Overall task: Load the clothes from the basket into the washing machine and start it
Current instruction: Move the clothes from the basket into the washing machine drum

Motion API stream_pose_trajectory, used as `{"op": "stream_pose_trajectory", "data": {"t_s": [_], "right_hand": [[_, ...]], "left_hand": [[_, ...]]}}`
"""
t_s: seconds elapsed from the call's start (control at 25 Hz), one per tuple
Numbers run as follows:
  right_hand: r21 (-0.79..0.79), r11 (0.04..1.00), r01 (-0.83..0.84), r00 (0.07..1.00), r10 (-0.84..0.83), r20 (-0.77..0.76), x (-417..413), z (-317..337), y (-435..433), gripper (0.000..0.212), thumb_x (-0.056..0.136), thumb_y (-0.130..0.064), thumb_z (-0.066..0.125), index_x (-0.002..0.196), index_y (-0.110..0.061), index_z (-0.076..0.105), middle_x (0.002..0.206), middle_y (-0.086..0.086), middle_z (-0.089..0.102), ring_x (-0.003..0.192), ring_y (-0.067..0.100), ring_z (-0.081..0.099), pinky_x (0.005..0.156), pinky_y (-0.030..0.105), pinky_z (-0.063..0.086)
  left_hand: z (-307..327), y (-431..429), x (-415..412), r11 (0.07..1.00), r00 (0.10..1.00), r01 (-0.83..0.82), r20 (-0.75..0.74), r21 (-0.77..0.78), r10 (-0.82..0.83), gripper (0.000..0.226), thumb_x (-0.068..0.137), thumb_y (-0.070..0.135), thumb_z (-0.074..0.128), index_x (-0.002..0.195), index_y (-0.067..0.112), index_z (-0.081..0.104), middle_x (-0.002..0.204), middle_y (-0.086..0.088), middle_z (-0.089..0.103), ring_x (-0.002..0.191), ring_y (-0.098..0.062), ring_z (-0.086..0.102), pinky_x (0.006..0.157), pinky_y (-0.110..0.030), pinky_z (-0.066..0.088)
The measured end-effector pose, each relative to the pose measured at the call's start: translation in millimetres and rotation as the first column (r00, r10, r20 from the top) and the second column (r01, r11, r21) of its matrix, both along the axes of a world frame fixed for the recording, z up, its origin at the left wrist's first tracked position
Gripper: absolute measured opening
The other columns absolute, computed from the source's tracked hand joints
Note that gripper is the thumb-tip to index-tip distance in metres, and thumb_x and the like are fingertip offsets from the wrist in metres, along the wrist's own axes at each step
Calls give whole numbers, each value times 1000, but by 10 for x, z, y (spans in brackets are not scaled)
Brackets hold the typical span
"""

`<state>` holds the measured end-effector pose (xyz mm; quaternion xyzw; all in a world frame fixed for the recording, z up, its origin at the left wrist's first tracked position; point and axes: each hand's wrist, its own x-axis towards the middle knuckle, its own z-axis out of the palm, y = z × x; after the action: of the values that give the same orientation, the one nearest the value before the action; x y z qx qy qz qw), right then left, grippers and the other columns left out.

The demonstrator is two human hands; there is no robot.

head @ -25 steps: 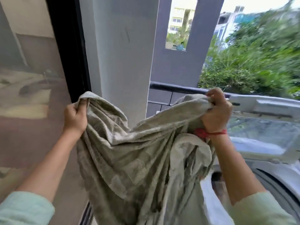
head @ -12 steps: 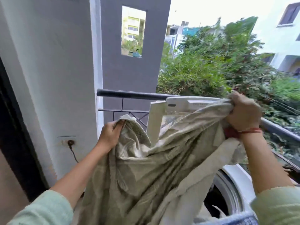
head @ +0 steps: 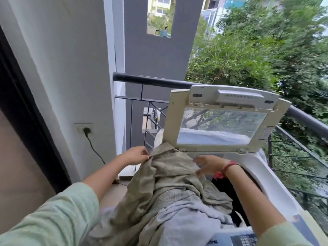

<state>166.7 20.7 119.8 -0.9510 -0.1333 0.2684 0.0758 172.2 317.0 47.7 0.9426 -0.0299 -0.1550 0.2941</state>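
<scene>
pinching the olive cloth [head: 170,178] at its edge, the left hand [head: 135,155] held it over the washing machine [head: 276,197]; the right hand [head: 209,165] lay spread, fingers wide.

A matt, crinkled olive-grey woven cloth [head: 165,189] is bunching under the left hand [head: 135,155], whose fingertips are pinching its edge. Beyond the pinch, the washing machine lid [head: 221,118] is showing yellowed smooth plastic around a glossy, reflecting clear pane. The dark railing [head: 156,80] behind is looking like smooth painted metal. Soft pale-green fabric sleeves are covering both forearms.
</scene>
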Motion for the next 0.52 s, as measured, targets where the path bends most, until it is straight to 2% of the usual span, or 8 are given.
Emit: {"op": "stream_pose_trajectory", "data": {"t_s": [0.08, 0.16, 0.24, 0.32, 0.4, 0.48, 0.52], "right_hand": [[-44, 993, -110, 983, 116, 143, -55, -256, 322, 91, 72, -48, 73, 146, -27, 24, 151, 8, 29, 134, 26, 34, 110, 39, 32], [-126, 938, -324, 906, 346, 246, -207, -461, 738, 112, 64, -64, 70, 149, -36, 3, 159, 4, 2, 144, 27, 9, 115, 53, 16], [-172, 865, -472, 815, 502, 289, -272, -699, 1118, 107, 71, -65, 64, 148, -38, -4, 158, -2, -13, 145, 22, -8, 113, 58, 0], [-205, 850, -486, 775, 527, 348, -145, -830, 1463, 90, 83, -58, 55, 149, -36, -1, 158, -2, -12, 146, 23, -8, 113, 58, -2], [-326, 850, -414, 754, 521, 401, 48, -903, 1652, 85, 86, -61, 48, 150, -33, -1, 159, 2, -7, 146, 27, -6, 113, 62, -1], [-465, 819, -338, 789, 515, 334, 201, -1019, 1608, 90, 81, -69, 45, 150, -30, 3, 159, 3, 0, 146, 29, -4, 111, 65, -2], [-511, 785, -350, 808, 529, 260, 228, -1059, 1534, 91, 77, -74, 45, 149, -29, 11, 158, 2, 7, 145, 29, -2, 110, 65, -1]], "left_hand": [[-296, 313, -209, 997, 996, -75, -48, 16, 76, 16, 91, 28, 53, 99, 17, 59, 113, -6, 63, 102, -23, 58, 87, -31, 46], [-651, 576, -551, 996, 983, -72, -167, 47, 79, 17, 90, 28, 57, 101, 16, 61, 111, -7, 64, 101, -21, 59, 85, -29, 45], [-943, 763, -912, 989, 955, -144, -258, 20, 144, 27, 87, 29, 61, 110, 16, 57, 108, -6, 60, 100, -20, 58, 84, -27, 44], [-1164, 879, -1187, 966, 919, -257, -315, -20, 238, 47, 81, 31, 65, 121, 13, 48, 108, -5, 54, 98, -19, 54, 81, -25, 43], [-1314, 865, -1364, 956, 906, -290, -334, -37, 261, 61, 74, 34, 69, 125, 10, 47, 112, -7, 52, 102, -21, 53, 84, -27, 45], [-1371, 741, -1484, 957, 914, -286, -313, -47, 257, 62, 74, 34, 73, 126, 14, 46, 122, -9, 49, 110, -21, 51, 91, -28, 43], [-1380, 656, -1533, 955, 921, -289, -290, -68, 258, 65, 73, 36, 75, 127, 16, 45, 127, -8, 47, 115, -20, 48, 94, -28, 42]]}}
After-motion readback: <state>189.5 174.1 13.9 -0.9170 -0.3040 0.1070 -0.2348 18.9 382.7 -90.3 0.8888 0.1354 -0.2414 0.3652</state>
